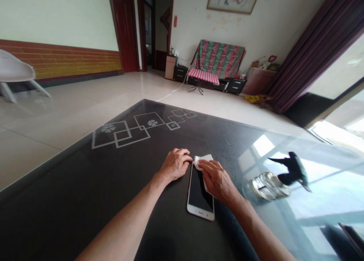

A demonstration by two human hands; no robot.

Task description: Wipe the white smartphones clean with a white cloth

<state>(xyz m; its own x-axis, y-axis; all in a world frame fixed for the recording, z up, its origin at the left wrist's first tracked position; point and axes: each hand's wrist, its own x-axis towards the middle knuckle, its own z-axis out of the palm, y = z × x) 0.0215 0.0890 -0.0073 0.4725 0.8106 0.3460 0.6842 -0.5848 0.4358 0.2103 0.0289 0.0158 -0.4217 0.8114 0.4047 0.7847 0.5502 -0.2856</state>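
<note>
Forearms (125, 223) flank the phone (200, 194), pointing lengthwise away; right hand (218, 179) grips cloth (205, 157) over its far end, empty left hand (175, 164) loosely curled alongside.

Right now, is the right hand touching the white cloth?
Touching. The head view shows the right hand with its fingers directly on the white cloth, at the upper end of the phone.

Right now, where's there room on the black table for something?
The black table has bare room left of the left forearm, and between the printed squares and the cloth. It's crowded around the phone: left hand at its corner, cloth under the grip of the right hand, spray bottle farther right.
</note>
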